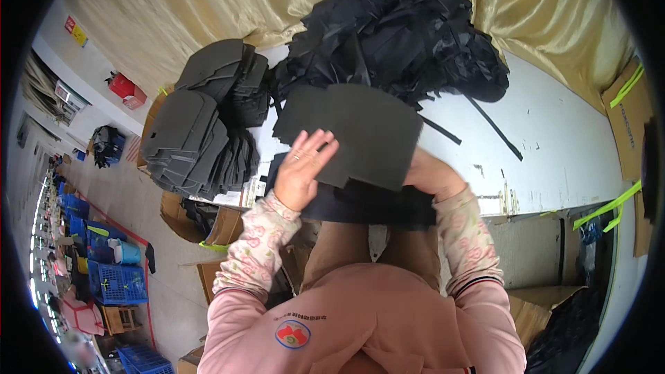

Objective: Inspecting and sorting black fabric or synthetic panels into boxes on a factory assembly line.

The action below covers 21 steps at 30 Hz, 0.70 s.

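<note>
I hold a flat dark grey cut piece (353, 131) with a curved upper edge, lifted over the near edge of the white table (554, 159). My left hand (305, 170) lies flat against its lower left side, fingers spread. Mostly hidden behind the lower right edge of the piece, my right hand (433, 173) grips it from underneath. More dark pieces (367, 204) lie stacked just below, at the table's near edge.
A stack of grey cut pieces (201, 131) sits at the table's left end. A big heap of black scrap strips (402, 34) fills the far side, against a yellow curtain (208, 7). Loose black strips (493, 125) lie to the right. Cardboard boxes (208, 225) and blue crates (114, 280) stand below left.
</note>
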Motion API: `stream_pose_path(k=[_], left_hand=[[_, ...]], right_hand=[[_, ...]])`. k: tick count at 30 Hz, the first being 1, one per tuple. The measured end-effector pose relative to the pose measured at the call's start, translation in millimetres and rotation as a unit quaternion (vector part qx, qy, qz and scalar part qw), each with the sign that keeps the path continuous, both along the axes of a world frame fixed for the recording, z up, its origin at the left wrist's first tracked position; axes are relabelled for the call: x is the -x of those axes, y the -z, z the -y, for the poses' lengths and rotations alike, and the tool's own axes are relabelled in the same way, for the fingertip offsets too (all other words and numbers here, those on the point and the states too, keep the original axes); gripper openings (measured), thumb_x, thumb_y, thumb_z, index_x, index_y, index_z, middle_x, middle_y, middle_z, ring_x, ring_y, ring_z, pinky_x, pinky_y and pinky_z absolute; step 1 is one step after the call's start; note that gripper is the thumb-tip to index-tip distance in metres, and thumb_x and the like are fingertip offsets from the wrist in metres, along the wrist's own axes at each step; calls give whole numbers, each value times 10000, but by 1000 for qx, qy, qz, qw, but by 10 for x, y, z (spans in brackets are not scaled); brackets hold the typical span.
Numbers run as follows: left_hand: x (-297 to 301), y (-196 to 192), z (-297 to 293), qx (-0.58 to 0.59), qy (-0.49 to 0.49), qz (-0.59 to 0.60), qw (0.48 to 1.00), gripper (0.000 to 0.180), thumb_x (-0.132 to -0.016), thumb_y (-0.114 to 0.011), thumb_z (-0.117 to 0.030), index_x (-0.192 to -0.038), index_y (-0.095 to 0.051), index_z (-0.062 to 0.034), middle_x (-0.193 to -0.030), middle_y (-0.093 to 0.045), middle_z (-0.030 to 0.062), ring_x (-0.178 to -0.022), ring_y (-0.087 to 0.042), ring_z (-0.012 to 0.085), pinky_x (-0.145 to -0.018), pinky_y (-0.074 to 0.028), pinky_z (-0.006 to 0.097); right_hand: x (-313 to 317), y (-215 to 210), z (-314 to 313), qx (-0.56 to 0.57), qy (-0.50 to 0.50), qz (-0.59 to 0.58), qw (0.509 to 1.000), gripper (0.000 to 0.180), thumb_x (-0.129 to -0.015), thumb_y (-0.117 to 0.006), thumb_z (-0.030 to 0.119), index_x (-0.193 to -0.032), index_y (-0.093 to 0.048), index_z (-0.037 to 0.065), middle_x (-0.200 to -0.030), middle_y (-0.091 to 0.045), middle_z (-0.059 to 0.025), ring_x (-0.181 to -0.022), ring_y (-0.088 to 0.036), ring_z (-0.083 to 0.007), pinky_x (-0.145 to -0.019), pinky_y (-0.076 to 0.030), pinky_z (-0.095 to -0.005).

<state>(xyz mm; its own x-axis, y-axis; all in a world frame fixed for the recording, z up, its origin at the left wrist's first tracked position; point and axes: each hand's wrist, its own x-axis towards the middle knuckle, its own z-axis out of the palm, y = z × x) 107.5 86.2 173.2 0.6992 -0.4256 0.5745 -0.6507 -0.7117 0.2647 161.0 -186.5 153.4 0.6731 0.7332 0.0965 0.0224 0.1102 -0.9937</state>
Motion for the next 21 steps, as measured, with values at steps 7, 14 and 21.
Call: stream_pose_path(k=[7,14,21], left_hand=[[63,-232,-115,151,149,-182,960,719,-707,-757,-149,-1338,-457,19,-1397,-444,185,-1304,-430,302,-1092,-291,449],[230,108,-458,624,-85,-37,776,145,-878,-592,36,-1020,-607,11,-975,-662,95,-857,-629,136,-781,-505,258],[570,784,-1278,395,-292,53,870,165,-873,-620,-12,-1035,-597,-29,-1013,-613,52,-901,-572,128,-776,-456,246]], right_hand=[[198,-247,157,-34,203,-161,965,386,-857,-630,93,-1226,-518,87,-986,-626,16,-843,-568,-48,-670,-434,-182],[343,828,836,95,256,-198,941,250,-854,-644,79,-1086,-551,74,-800,-591,43,-632,-500,-20,-525,-389,-167],[561,1356,1474,267,336,-150,891,216,-840,-675,73,-989,-524,34,-665,-490,38,-515,-447,-51,-437,-391,-198]])
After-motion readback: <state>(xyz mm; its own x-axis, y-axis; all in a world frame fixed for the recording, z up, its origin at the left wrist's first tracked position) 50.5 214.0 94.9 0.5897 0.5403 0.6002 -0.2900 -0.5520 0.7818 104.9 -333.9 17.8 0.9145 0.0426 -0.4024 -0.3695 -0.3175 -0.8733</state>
